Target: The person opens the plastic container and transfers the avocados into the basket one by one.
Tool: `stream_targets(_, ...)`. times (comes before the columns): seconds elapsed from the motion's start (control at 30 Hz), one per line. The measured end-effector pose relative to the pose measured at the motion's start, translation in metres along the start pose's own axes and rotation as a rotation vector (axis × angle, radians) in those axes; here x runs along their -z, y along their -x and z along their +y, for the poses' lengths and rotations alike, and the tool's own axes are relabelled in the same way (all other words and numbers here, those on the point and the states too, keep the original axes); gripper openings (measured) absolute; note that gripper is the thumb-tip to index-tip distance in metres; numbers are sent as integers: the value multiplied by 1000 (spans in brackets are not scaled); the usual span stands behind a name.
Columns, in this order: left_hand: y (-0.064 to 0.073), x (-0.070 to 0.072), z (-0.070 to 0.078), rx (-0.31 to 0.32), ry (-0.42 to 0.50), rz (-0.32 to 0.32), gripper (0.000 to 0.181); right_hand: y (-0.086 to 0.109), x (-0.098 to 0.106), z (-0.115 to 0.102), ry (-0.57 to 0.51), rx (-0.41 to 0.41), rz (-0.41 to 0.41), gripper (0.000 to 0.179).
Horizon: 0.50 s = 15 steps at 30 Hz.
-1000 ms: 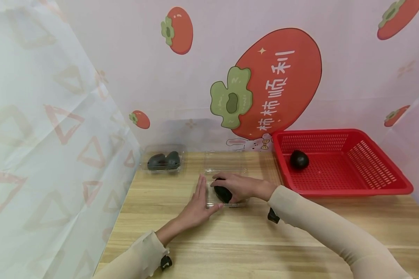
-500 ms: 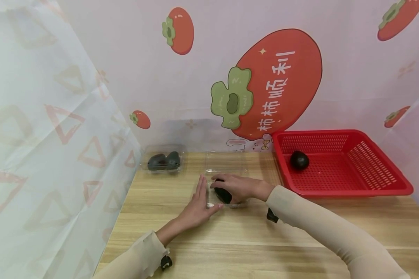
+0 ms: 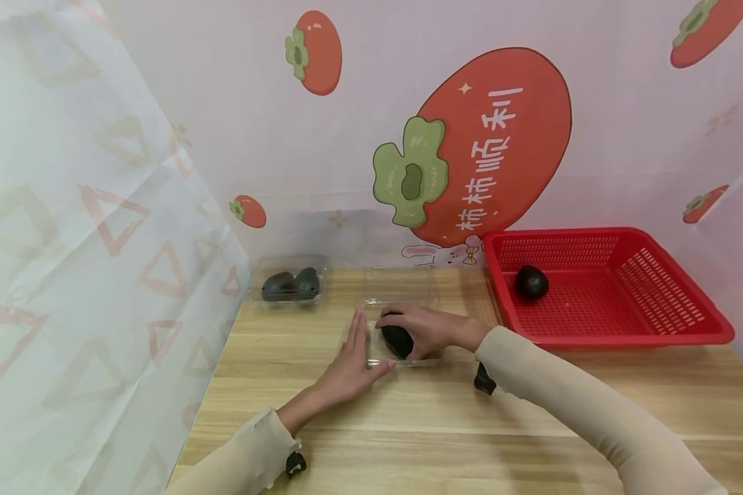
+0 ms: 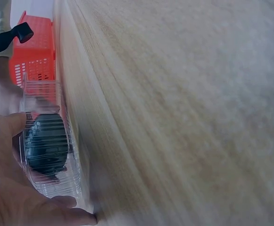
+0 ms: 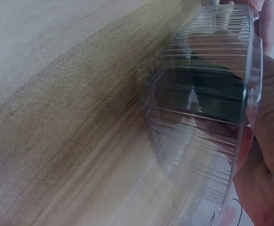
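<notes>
A dark avocado [image 3: 397, 338] is in the grip of my right hand [image 3: 430, 326], thumb on its near side and fingers over its far side. The hand reaches into the base of a clear plastic clamshell box [image 3: 424, 362], whose lid [image 3: 400, 285] lies folded back behind it. In the left wrist view the avocado [image 4: 47, 143] shows dark green through the ribbed wall. My left hand [image 3: 343, 371] has its fingers extended along the box's left side, the thumb at its front edge. Ribbed plastic covers part of the right fingers in the right wrist view.
At the back left stands another clear box [image 3: 291, 299] with two avocados [image 3: 292, 284] inside. A red plastic basket [image 3: 631, 340] sits at the back right, holding one avocado [image 3: 531, 282]. Printed sheets [image 3: 340, 151] wall off the back and left of the wooden table [image 3: 371, 440].
My right hand and its avocado have shifted very slightly up in the head view. The left hand and the boxes have hardly moved.
</notes>
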<state>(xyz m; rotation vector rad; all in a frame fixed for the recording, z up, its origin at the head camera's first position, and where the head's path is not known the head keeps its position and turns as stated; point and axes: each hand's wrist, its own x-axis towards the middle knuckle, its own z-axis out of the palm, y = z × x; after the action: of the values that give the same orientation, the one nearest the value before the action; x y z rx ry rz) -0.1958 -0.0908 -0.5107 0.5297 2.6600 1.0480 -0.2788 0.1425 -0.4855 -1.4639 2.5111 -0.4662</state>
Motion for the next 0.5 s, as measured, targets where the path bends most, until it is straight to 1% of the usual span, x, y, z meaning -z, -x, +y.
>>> stream_targets(0.17, -1, -1, 0, -5, 0, 8, 109, 1, 0, 3, -76, -25, 21, 85)
stream_targets(0.33, 0, -1, 0, -9, -3, 15, 109, 0, 2, 5, -155, -22, 67, 83)
stream_targets(0.5, 0, -1, 0, -5, 2, 12, 110, 2, 4, 5, -263, -38, 99, 80)
